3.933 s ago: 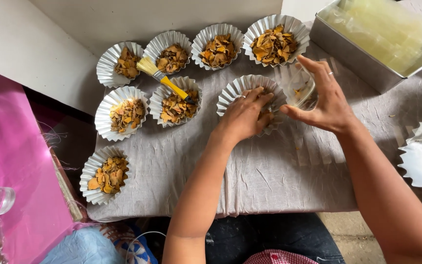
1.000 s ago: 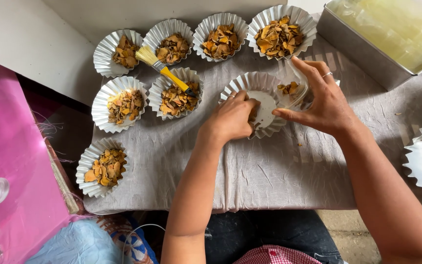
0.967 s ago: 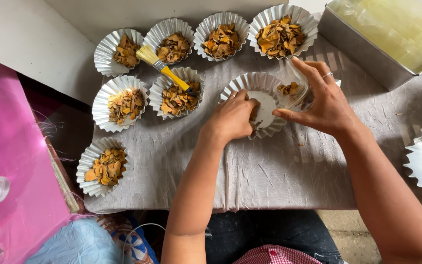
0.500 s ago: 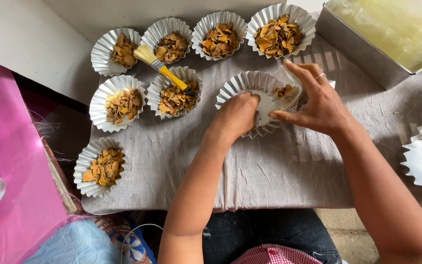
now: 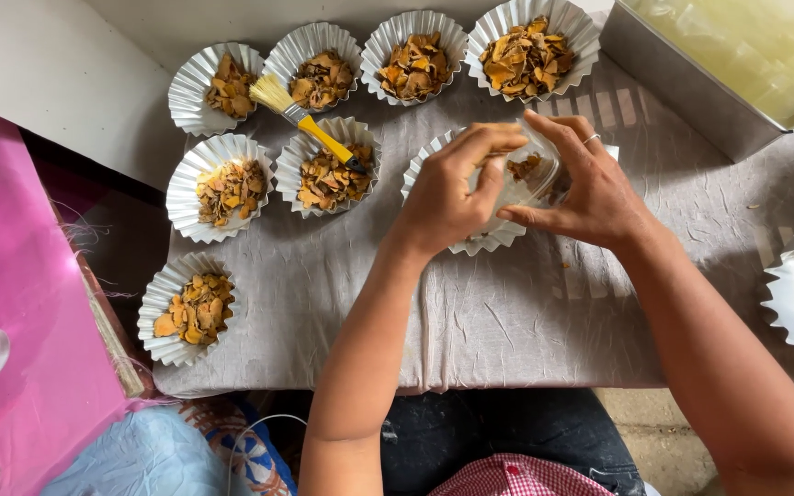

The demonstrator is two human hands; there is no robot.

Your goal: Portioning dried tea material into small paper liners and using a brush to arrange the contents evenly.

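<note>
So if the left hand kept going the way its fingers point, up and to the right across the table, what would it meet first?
Probably the clear plastic cup that the right hand holds over the empty paper liner; the left hand already has its fingertips at the cup's rim. Depth is unclear, so actual contact is hard to confirm.

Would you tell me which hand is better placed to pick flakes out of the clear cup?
Left. The right hand holds the clear cup over the paper liner, while the left hand's fingers hover free at its opening.
</note>
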